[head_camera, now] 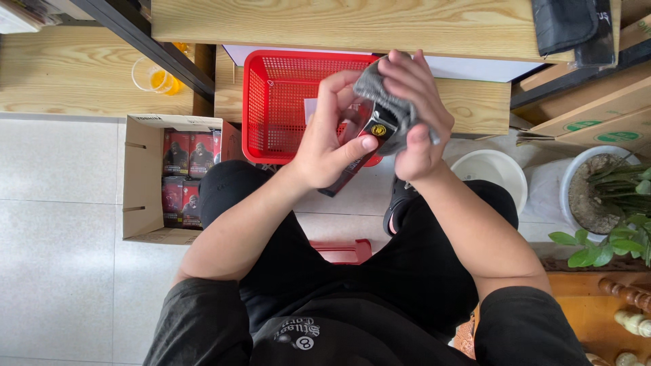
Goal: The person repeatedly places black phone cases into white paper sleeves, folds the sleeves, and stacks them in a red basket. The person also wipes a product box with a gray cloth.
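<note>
Sock (380,91), grey, is held above the red basket (271,102), clamped by both the left hand (329,146) and right hand (417,108) against a dark packet (356,156). Packing appears underway; insertion would call for a steady packet.

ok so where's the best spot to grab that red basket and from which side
Probably the near rim of the red basket, taken from above on the left corner: its open top faces up, and the left hand and right hand with the grey sock cover the right part.
</note>
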